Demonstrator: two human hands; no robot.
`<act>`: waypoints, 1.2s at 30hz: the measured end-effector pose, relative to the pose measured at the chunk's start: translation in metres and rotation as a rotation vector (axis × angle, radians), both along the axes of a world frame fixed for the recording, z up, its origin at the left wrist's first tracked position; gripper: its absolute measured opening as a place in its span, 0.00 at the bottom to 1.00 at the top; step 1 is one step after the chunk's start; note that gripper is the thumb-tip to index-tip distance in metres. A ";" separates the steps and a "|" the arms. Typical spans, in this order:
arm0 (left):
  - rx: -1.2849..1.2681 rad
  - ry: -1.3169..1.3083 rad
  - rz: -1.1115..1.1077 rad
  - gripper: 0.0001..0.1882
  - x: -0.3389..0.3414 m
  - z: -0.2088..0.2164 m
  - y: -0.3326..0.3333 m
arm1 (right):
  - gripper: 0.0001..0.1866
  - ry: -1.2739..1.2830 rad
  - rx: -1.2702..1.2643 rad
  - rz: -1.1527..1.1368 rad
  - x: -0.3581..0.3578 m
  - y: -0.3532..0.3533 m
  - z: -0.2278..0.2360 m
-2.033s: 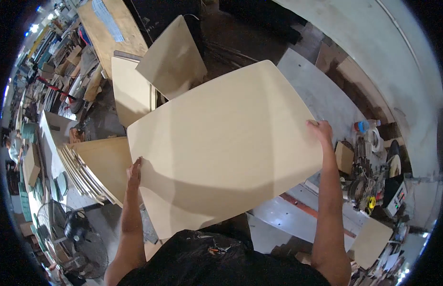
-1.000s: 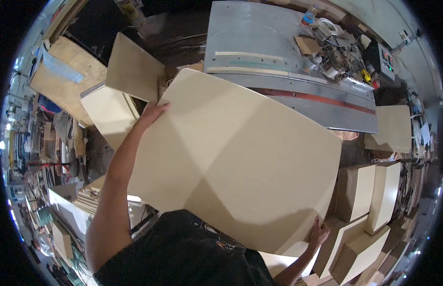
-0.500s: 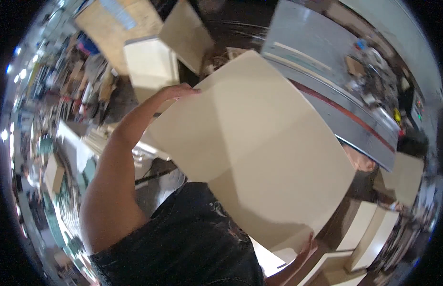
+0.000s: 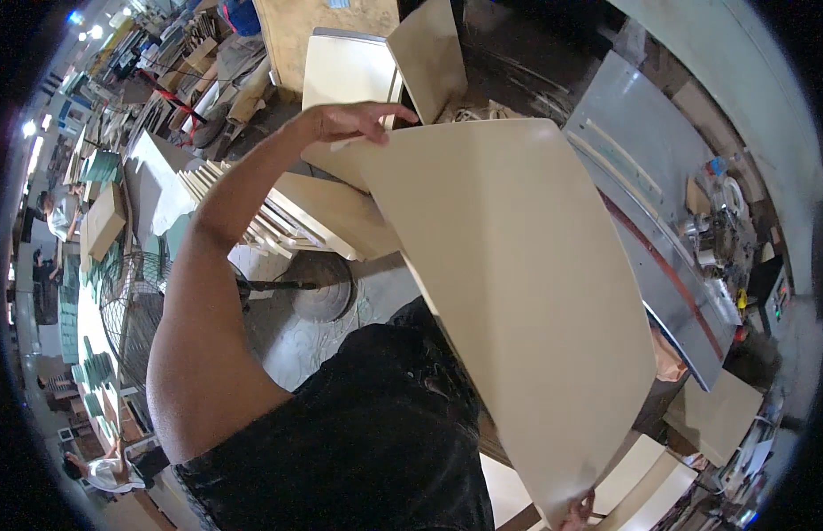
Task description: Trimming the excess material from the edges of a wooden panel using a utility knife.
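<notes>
A large cream-coloured flat board (image 4: 526,265) with rounded corners is held in front of my body, tilted, its broad face toward me. My left hand (image 4: 360,122) grips its far left corner, with the index finger stretched out along the edge and the other fingers partly hidden. At the near end, low in the picture, my right hand (image 4: 578,511) is closed on the board's bottom edge; only some of its fingers show. Most of my right arm is hidden behind the board.
A grey metal machine table (image 4: 646,133) with a red-brown strip stands at the right. Several cream panels (image 4: 332,208) lean in a stack on the left, near a fan (image 4: 137,305). More cream boards (image 4: 349,75) stand ahead. Two people (image 4: 111,469) are far left.
The board has tilted more steeply and looks narrower, its near end swinging lower. Both hands stay on it. My view has turned, so the stacked panels and fan on the left show more.
</notes>
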State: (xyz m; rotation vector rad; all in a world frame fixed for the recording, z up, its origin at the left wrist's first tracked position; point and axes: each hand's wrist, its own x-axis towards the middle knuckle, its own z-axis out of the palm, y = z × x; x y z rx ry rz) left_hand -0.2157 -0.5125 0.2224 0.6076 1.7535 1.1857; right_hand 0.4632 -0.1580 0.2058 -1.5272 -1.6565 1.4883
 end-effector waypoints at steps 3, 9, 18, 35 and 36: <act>0.028 0.183 -0.183 0.28 -0.019 0.034 0.002 | 0.20 0.147 0.126 -0.042 -0.018 0.005 0.030; 0.429 -0.054 0.112 0.41 -0.016 0.062 0.025 | 0.17 0.458 0.307 -0.094 -0.030 0.023 0.074; 0.737 -0.120 0.091 0.39 -0.044 0.127 0.129 | 0.15 0.800 0.333 -0.070 -0.026 0.136 0.098; 1.043 0.755 0.596 0.23 -0.084 0.138 0.311 | 0.32 0.233 0.690 -0.472 -0.102 0.298 0.102; 1.040 0.806 0.644 0.24 -0.086 0.137 0.314 | 0.32 0.231 0.695 -0.474 -0.104 0.303 0.102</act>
